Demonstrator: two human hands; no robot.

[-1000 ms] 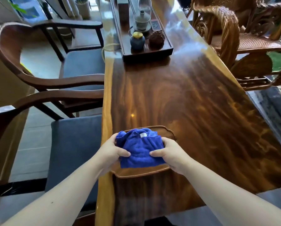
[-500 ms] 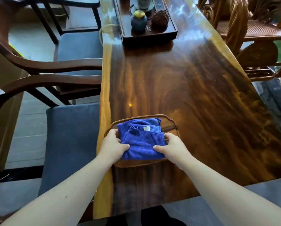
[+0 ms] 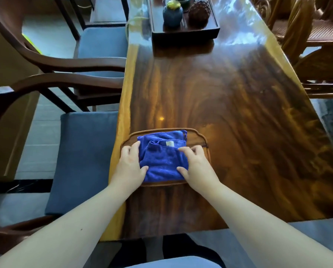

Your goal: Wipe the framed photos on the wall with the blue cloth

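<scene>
Two bare forearms reach in from the bottom edge over the near end of a glossy dark wood table (image 3: 229, 105). Left hand (image 3: 130, 167) sits on the left side of the blue cloth (image 3: 162, 161): thumb pressed on the cloth's near left corner, fingers (image 3: 135, 147) stretched fwd along its left edge, loosely spread. Right hand (image 3: 197, 167) mirrors it on the right side, thumb on the near right corner, index finger laid across the top fold, other fingers curled over the right edge. Both hands grip the cloth from its sides; can't tell whether it's lifted at all.

Cloth is folded, roughly square, w/ a small white tag (image 3: 169, 143) showing near the mid fold. It lies in a shallow wooden tray (image 3: 204, 139) w/ a scalloped rim, set close to the table's near left edge.

Left of the table: a chair w/ blue-grey seat cushion (image 3: 80, 157) just beside the edge, then a second curved-arm wooden chair (image 3: 69, 62) farther along.

Far end of the table: a dark rectangular tray (image 3: 185, 33) carrying a small blue jar w/ yellow lid (image 3: 172, 13) and a brown pinecone-like ball (image 3: 199, 13) next to it. Far right: carved wooden chair (image 3: 304, 31), partly cut off.
</scene>
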